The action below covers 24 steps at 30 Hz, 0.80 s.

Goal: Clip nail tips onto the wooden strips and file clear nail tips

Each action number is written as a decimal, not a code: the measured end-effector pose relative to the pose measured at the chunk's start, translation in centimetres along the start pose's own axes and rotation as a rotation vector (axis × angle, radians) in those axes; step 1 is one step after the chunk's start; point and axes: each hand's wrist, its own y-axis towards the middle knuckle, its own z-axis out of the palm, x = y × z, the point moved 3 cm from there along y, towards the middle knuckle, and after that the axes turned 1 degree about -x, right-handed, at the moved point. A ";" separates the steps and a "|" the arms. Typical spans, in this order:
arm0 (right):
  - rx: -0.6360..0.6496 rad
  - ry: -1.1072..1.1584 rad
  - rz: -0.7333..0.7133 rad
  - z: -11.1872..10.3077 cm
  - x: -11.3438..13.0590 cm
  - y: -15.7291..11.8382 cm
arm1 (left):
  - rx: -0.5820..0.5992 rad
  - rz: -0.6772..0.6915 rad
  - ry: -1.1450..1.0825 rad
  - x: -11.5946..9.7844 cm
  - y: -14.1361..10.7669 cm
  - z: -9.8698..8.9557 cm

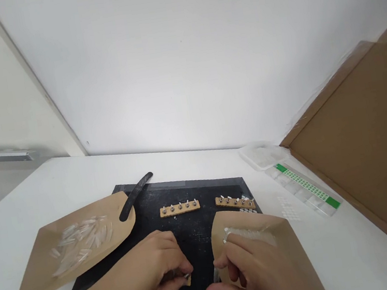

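Observation:
My left hand (161,267) is closed in a pinch low over the black mat (197,242). Between its thumb and forefinger shows the end of a small cardboard strip (189,280) with a bit of metal; the fingers hide the remainder. Over the right paper tray (286,243) is my right hand (247,266), fingers curled. A clear sliver, apparently a plastic nail tip (216,274), spans its forefinger and thumb. Two cardboard strips, one left (179,209) and one right (235,202), lie farther back, bearing metal studs with white bits on top.
Clear nail tips (83,236) fill the left paper tray (33,273). A black curved nail file (135,197) rests across its edge. At right are a clear container (263,153), a clear case with a green-patterned strip (308,185), small white pellets (287,208) and a brown board (368,137).

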 end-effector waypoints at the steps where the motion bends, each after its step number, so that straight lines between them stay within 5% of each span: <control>1: -0.003 0.013 0.003 0.1 0.1 0.0 | -0.001 -0.001 -0.006 0.1 0.0 0.1; 9: -0.008 0.027 -0.018 1.0 0.5 0.5 | -0.018 -0.026 -0.032 1.0 0.0 0.7; 17: -0.204 -0.096 -0.181 2.7 2.7 1.3 | -0.072 -0.060 -0.066 1.2 -0.3 -0.1; 24: -0.167 -0.123 -0.178 3.7 2.9 1.9 | -0.136 -0.038 -0.066 1.9 -1.2 -1.0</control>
